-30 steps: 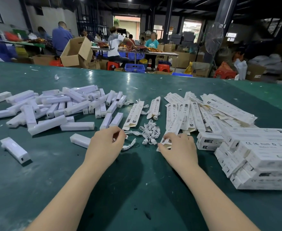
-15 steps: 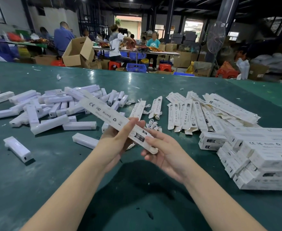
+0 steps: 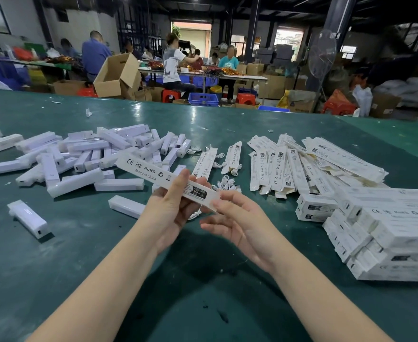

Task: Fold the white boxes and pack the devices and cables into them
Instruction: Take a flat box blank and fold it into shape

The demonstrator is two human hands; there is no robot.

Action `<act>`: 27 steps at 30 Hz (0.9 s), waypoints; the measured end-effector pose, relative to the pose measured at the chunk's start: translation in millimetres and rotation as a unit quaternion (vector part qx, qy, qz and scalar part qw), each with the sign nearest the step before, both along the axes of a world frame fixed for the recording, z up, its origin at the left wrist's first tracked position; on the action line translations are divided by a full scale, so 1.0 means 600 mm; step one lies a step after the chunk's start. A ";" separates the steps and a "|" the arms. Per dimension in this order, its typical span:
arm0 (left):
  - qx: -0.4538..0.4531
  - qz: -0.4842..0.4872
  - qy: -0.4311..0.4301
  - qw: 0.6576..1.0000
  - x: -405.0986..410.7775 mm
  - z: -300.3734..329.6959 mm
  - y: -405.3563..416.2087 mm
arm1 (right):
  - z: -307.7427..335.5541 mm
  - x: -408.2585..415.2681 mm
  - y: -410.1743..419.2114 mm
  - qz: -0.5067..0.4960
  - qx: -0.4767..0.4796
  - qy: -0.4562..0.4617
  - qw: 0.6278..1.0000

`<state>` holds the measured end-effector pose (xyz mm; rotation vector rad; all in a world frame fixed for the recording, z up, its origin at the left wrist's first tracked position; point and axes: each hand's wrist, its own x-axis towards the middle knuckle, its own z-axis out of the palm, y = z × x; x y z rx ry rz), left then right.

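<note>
Trouble could come from the loose grip; the flat white box (image 3: 168,180) is held up over the middle of the green table (image 3: 54,280), a little way in from the near edge, and it could slip or get bent if it is squeezed wrong while being opened. The left hand (image 3: 171,213) is curled around the box's middle, with the thumb on top; a thin white cable (image 3: 198,214) seems to be tucked under this hand too, and it could be dropped. The box's near end is touched by the fairly straight fingertips (image 3: 219,206) of the right hand (image 3: 242,225). Room is tight; devices (image 3: 119,185) are heaped toward the left edge, flat boxes (image 3: 289,169) and packed boxes (image 3: 385,233) toward the right edge; bare table is left only along the near edge.
</note>
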<state>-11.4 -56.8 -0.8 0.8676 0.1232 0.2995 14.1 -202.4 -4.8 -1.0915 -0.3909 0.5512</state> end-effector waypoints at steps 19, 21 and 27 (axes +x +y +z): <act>0.002 -0.017 -0.034 0.999 -0.006 0.003 0.002 | 0.012 0.000 -0.011 0.044 0.019 0.044 0.998; -0.004 -0.020 -0.032 0.999 -0.005 0.003 0.007 | 0.016 -0.002 -0.017 0.079 0.007 0.038 0.996; -0.038 -0.052 -0.021 0.998 -0.004 0.003 0.012 | 0.022 -0.005 -0.024 0.129 0.009 0.016 0.991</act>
